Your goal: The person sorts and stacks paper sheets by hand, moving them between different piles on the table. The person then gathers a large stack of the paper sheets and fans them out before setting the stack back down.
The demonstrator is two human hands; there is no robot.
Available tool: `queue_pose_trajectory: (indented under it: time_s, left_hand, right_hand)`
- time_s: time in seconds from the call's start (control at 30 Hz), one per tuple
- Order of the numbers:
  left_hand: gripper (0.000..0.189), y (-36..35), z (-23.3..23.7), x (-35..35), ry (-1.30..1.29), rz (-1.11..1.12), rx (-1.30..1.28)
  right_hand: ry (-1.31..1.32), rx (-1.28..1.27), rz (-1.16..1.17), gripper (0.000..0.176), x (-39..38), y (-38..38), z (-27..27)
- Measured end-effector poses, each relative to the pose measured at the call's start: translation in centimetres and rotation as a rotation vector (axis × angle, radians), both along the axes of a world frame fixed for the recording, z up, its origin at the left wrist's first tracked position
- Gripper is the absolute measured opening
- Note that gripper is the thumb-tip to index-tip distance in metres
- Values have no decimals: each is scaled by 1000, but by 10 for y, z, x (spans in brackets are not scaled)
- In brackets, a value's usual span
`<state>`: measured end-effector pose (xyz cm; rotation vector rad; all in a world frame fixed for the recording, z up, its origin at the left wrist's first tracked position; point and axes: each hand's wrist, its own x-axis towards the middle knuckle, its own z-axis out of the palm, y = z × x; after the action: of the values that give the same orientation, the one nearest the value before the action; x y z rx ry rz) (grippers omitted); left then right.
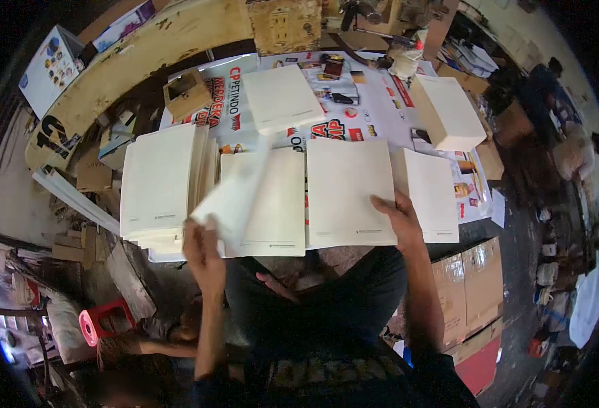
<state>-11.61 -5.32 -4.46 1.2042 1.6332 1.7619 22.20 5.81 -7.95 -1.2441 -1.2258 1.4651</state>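
Observation:
My left hand is closed on the lower corner of a white sheet, which is bent up and blurred by motion. That sheet hangs over the left side of a cream paper stack. My right hand lies at the right edge of another cream stack, thumb on top, fingers partly hidden at the edge. Further right is one more cream stack, partly behind that hand. A tall, layered pile of paper stands at the left end of the row.
On the printed table cover lie a white stack, a thick paper block and a small wooden box. Cardboard boxes stand below right. A red stool and another person's arm are at lower left.

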Motion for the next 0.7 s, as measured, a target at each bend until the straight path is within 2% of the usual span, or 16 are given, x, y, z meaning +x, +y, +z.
queue_pose_trajectory:
  time_s: [0.03, 0.07, 0.1, 0.17, 0.2, 0.23, 0.3, 0.37, 0.4, 0.43, 0.5, 0.53, 0.6, 0.63, 0.67, 0.7]
  left_hand:
    - [16, -4, -9, -2, -190, 128, 142]
    - [24, -7, -19, -9, -425, 80, 239]
    - [24, -9, -16, -8, -422, 92, 239]
    - [34, -7, -11, -2, -912, 112, 255]
    - [37, -2, -10, -7, -557, 50, -22]
    - [41, 3, -11, -13, -194, -12, -292]
    - [40, 2, -19, -18, 100, -94, -462]
    - [32, 13, -14, -16, 471, -74, -447]
    - [25, 12, -12, -17, 586, -72, -304]
    - [25, 11, 7, -9, 591, -63, -298]
    - [33, 5, 42, 8, 533, 67, -638]
    - [36, 2, 38, 5, 525, 81, -358]
    - [33, 4, 41, -13, 548, 152, -168]
    - [26, 7, 53, -32, 789, 164, -54]
    - [22, 10, 64, -50, 590, 213, -82]
    - [22, 15, 68, -73, 552, 308, -66]
  right_hand:
    - [0, -2, 6, 51, -12, -4, 6]
    - [112, -67, -9, 51, -25, -9, 14]
    - [224, -132, -22, 52, -41, -13, 19]
    - [235, -198, -73, 47, -76, -14, 6]
    - [245, -258, -138, 43, -96, -15, 8]
    - [325, -210, 41, 47, -113, -18, 15]
    - [385, -237, 149, 56, -143, -21, -2]
    - [442, -241, 217, 54, -160, -24, -11]
    - [494, -251, 274, 53, -166, -25, -12]
    - [497, -244, 282, 53, -168, -30, -7]
    - [578, -252, 249, 50, -162, -38, 4]
    - [627, -186, 330, 51, -157, -39, 5]
    - [545, -193, 359, 49, -148, -46, 27]
    - [464, -200, 387, 47, -141, -53, 44]
    - [389, -141, 503, 44, -133, -52, 69]
    - [395, -137, 489, 44, -122, -50, 71]
